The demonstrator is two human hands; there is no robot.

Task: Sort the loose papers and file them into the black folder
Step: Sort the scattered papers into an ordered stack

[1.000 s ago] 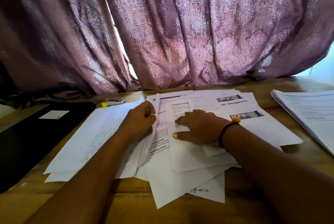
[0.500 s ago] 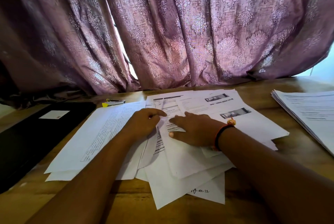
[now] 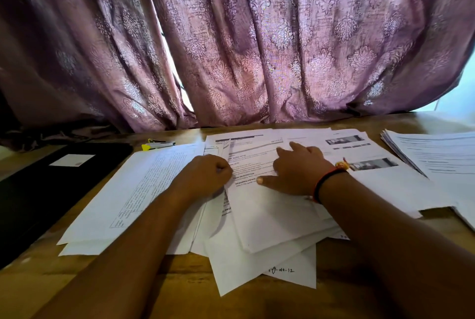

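The loose white paper sheets [image 3: 231, 267] lie in a messy fan on the brown wooden table [image 3: 154, 293], right in front of the person. The left hand [image 3: 205, 177] is curled up, and its fingers pinch the raised left edge of the top printed sheet [image 3: 257, 205]. The right hand [image 3: 298, 172] lies flat on that same sheet, with its fingers spread out and pressing down. The flat black folder [image 3: 38, 190] looks closed. It lies at 9 o'clock from the hands, and no paper shows in it yet. A neat pile of printed pages [image 3: 437, 156] sits at 3 o'clock. A yellow marker pen [image 3: 156, 144] lies at 11 o'clock.

What could go wrong? If the left hand pulls while the right hand presses hard, the thin sheet may crease or tear. The sheets under it look slippery, so a pull could drag them along and push some off the near edge at 6 o'clock.
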